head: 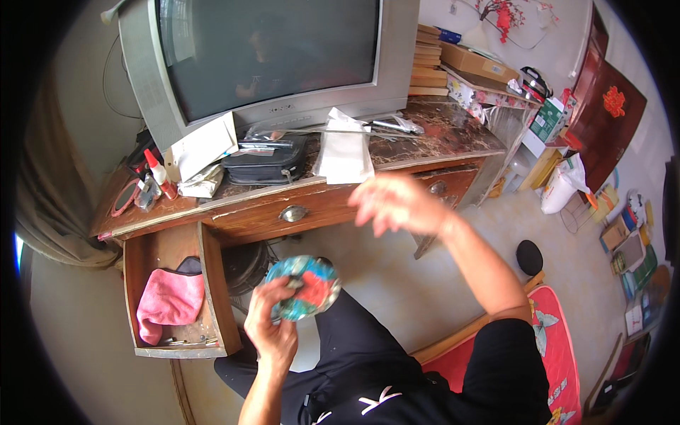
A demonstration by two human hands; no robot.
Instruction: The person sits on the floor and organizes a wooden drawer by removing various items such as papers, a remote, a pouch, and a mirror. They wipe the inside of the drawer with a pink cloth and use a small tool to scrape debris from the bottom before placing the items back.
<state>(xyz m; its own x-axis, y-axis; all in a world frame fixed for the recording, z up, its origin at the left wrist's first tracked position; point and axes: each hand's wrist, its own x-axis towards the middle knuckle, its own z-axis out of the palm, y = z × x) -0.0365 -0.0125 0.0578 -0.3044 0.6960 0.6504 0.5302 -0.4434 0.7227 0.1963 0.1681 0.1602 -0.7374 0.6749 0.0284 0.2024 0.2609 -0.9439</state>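
Note:
My left hand (272, 319) grips a round disc (311, 289) with a blue, green and red printed face, perhaps an optical disc, by its left edge, above my lap. My right hand (398, 204) is raised and blurred in front of the desk, its fingers apart and nothing seen in them. Just behind it, a white translucent sleeve or bag (345, 154) lies over the desk's front edge. To its left is a black zippered case (265, 164) with pens or similar slim things on it.
A silver CRT television (265, 58) stands on the marble-topped wooden desk (446, 138). At left, an open drawer (212, 297) holds a pink cloth (172, 300). A glue-like bottle (156, 170) and a pink-rimmed mirror (126, 197) are at the left corner. Stacked books (427, 64) stand at right.

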